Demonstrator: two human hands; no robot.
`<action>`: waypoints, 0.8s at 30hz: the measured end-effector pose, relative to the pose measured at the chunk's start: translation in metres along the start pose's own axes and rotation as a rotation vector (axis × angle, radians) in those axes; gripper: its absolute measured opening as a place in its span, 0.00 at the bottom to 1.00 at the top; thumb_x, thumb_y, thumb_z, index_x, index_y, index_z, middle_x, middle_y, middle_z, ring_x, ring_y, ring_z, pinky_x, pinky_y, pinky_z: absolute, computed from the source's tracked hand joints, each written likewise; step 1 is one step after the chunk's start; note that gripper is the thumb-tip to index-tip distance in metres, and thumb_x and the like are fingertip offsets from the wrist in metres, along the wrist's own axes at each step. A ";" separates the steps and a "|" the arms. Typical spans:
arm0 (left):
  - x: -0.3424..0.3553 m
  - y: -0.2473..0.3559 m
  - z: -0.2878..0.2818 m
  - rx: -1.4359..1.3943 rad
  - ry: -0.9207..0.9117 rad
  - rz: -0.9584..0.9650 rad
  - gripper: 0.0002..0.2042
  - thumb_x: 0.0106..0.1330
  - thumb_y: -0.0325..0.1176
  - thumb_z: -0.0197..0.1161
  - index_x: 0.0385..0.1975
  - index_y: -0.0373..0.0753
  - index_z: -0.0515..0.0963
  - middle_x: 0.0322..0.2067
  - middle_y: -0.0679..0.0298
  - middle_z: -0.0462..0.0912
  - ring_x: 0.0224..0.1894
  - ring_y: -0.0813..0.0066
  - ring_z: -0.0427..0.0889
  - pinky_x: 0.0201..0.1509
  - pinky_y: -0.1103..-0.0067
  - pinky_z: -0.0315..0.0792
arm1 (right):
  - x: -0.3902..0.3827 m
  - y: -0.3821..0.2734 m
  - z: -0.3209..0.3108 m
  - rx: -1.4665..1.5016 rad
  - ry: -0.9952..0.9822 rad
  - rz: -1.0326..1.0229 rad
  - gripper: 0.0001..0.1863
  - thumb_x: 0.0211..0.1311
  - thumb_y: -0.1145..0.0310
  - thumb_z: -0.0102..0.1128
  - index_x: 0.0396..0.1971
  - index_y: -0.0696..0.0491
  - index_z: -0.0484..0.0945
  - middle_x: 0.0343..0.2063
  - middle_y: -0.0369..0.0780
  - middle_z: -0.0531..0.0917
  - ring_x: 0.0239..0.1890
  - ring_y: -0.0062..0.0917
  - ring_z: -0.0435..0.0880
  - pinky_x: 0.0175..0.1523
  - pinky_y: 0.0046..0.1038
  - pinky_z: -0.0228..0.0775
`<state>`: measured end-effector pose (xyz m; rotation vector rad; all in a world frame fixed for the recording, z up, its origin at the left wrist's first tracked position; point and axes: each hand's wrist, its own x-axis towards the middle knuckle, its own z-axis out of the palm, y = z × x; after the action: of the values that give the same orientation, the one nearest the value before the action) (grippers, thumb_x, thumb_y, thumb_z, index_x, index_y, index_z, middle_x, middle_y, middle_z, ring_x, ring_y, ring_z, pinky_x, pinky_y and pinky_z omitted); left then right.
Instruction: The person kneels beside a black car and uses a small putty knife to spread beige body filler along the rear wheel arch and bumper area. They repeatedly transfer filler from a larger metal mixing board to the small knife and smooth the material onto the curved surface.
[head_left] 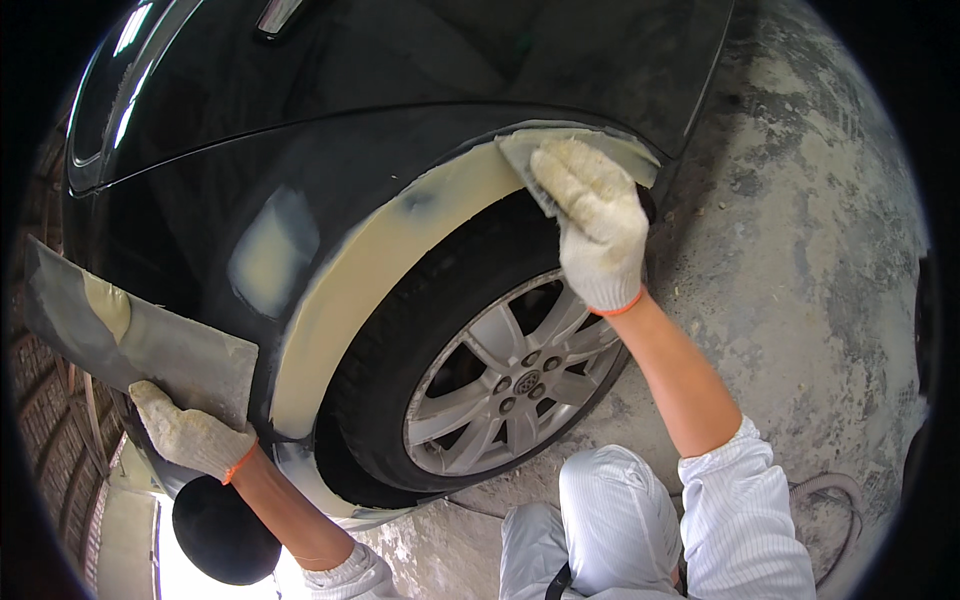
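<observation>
My left hand [192,432], in a white knit glove with an orange cuff, grips the edge of a wide grey metal plate [195,345]. A dab of cream filler [107,307] lies on the plate. My right hand [598,222], gloved the same way, presses a thin grey spreader [520,160] flat against the upper wheel arch, fingers over its back. Along the arch of the black car [370,150] runs a band of cream body filler [345,270] with a darker bare spot. A separate pale patch [272,255] sits on the panel beside it.
Under the arch stands the wheel, with a black tyre [385,350] and a silver spoked rim [480,405]. Stained concrete floor [800,250] stretches to the right, where a ribbed hose [840,482] lies. A black round object [228,530] is below my left forearm.
</observation>
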<state>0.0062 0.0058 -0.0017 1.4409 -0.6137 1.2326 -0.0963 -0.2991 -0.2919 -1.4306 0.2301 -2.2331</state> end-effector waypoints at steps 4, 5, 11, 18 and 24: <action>0.000 0.002 0.000 0.013 -0.018 -0.068 0.26 0.85 0.44 0.60 0.72 0.31 0.79 0.70 0.58 0.83 0.66 0.67 0.82 0.73 0.73 0.73 | -0.024 -0.022 -0.004 -0.072 -0.097 -0.033 0.21 0.52 0.85 0.72 0.48 0.56 0.95 0.47 0.47 0.94 0.50 0.44 0.94 0.60 0.42 0.84; 0.000 0.003 0.001 0.064 -0.023 -0.030 0.26 0.84 0.44 0.61 0.72 0.31 0.80 0.69 0.58 0.83 0.65 0.67 0.82 0.73 0.73 0.73 | -0.026 -0.024 -0.007 -0.095 -0.066 -0.055 0.21 0.52 0.84 0.73 0.48 0.56 0.95 0.46 0.47 0.94 0.50 0.43 0.94 0.59 0.42 0.85; 0.003 -0.001 0.004 0.124 0.005 0.077 0.22 0.85 0.40 0.60 0.66 0.27 0.83 0.62 0.53 0.88 0.60 0.66 0.87 0.67 0.76 0.79 | -0.008 0.016 -0.021 -0.057 0.013 0.104 0.25 0.54 0.87 0.72 0.54 0.55 0.93 0.48 0.47 0.93 0.49 0.45 0.93 0.57 0.41 0.85; 0.003 -0.002 0.003 0.097 0.037 0.026 0.23 0.84 0.40 0.60 0.67 0.28 0.83 0.64 0.53 0.88 0.63 0.65 0.86 0.70 0.76 0.78 | -0.033 0.007 -0.019 -0.034 -0.077 0.113 0.22 0.59 0.87 0.70 0.53 0.57 0.93 0.52 0.49 0.93 0.56 0.45 0.91 0.66 0.42 0.80; 0.004 0.000 0.002 0.102 0.029 -0.005 0.23 0.85 0.41 0.59 0.68 0.29 0.83 0.67 0.53 0.86 0.65 0.65 0.85 0.71 0.75 0.77 | -0.028 0.025 -0.037 -0.081 0.016 0.059 0.22 0.57 0.84 0.71 0.52 0.56 0.93 0.50 0.48 0.94 0.53 0.45 0.93 0.61 0.40 0.83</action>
<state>0.0084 0.0048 0.0023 1.5053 -0.5343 1.2942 -0.1121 -0.3118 -0.3407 -1.4288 0.3676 -2.2114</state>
